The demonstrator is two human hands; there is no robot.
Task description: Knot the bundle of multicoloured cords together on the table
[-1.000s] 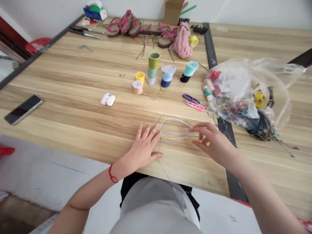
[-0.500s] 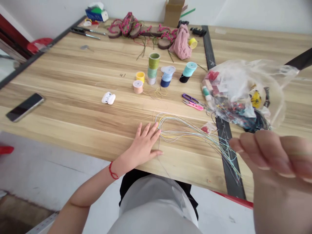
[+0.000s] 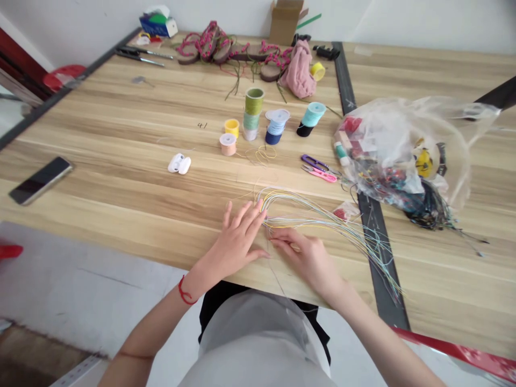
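My left hand (image 3: 237, 239) lies flat on the wooden table, fingers spread, its fingertips pressing the looped end of a bundle of thin cords (image 3: 314, 209). These cords are yellow, pale blue and grey, and they fan out rightward across the dark strip. Close beside it, my right hand (image 3: 304, 255) has thumb and index finger pinched together around a thin grey thread (image 3: 275, 275). That thread runs from near the left fingertips down over the table edge toward my lap.
Several thread spools (image 3: 252, 115) stand beyond the hands. Purple snips (image 3: 314, 162) and pink snips (image 3: 320, 173) lie before a clear plastic bag (image 3: 403, 156) of supplies. A white earbud case (image 3: 179, 163) and a phone (image 3: 40, 180) are leftward. Woven pink-and-brown pieces (image 3: 213, 45) lie at the back.
My right hand has come down from close to the camera at the right to the table beside my left hand, fingers now pinched at the thread. The left hand stays nearly in place.
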